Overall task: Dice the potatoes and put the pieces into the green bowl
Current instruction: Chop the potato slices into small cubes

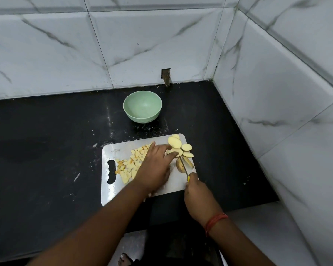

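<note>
Your right hand (195, 192) is wrapped around the yellow handle of the knife (184, 166). The thin blade points to 11 o'clock and sits on a potato piece with skin (181, 165) near the 4 o'clock corner of the metal board (173, 187). Your left hand (155, 166) lies flat with straight fingers, and its fingertips press a potato slice (176, 151).

More round slices (181, 144) lie at the board's 1 o'clock corner. A heap of diced pieces (132, 164) sits at 9 o'clock of your left hand, by the board's handle hole. The green bowl (142, 106) stands on the dark surface (46, 150) at 12 o'clock, apart from the board, and looks empty.

Cut potato is hard but wet, so I think the slices will slide on the smooth metal. Press down on top of each slice and keep your fingertips back from the blade. The little cubes are light. Scoop them with a cupped hand.
</note>
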A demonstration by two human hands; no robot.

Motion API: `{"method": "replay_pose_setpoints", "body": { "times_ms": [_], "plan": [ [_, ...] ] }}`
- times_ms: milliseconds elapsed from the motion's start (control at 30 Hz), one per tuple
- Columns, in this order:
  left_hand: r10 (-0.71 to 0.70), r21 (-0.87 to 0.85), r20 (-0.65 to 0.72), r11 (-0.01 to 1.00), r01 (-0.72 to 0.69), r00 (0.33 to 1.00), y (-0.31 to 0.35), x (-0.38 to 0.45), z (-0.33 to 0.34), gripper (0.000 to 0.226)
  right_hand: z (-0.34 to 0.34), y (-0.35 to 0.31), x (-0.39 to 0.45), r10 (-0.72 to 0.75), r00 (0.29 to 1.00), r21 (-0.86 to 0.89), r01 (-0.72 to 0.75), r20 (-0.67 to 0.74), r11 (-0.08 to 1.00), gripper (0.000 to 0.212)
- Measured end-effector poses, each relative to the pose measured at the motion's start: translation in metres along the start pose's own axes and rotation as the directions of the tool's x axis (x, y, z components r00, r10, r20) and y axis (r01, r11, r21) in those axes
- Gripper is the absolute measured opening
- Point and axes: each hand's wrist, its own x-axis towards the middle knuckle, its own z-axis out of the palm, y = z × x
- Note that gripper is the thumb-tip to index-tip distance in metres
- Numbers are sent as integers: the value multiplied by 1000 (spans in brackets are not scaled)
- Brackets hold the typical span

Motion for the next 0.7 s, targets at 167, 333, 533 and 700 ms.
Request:
{"method": "replay_pose_setpoints", "body": {
  "times_ms": [167,333,533,700],
  "plan": [
    [208,37,223,974,-222,952,-12,39,-25,52,3,-3,-7,17,1000,-41,-16,17,999,26],
    [374,51,272,915,-401,887,-9,65,-25,49,3,-7,-9,40,999,-67,-39,16,997,31],
    [470,79,293,856,-511,832,-5,79,-29,34,0,-3,-10,58,998,-48,-57,28,997,29],
    [491,29,320,850,-526,811,-5,82,-28,31,-1,-1,-10,43,998,-49,-41,45,998,25]
  ]
}}
